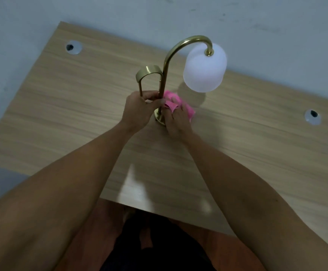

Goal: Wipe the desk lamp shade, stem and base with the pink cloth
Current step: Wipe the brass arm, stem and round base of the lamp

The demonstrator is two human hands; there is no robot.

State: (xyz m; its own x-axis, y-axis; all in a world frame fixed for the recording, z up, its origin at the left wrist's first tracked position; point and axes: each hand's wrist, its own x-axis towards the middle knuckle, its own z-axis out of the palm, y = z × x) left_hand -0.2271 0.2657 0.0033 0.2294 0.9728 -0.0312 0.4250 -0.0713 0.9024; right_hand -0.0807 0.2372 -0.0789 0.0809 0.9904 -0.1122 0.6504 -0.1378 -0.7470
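Observation:
A brass desk lamp stands in the middle of the wooden desk. Its curved stem arches up and over to a frosted white shade that hangs at the right. A brass loop handle rises beside the stem. My left hand grips the lower stem and loop. My right hand presses the pink cloth against the foot of the stem, over the round brass base, which is mostly hidden.
Two round cable holes sit in the desk, one at the far left and one at the right. A grey wall runs behind the desk. The near desk edge lies close to my body.

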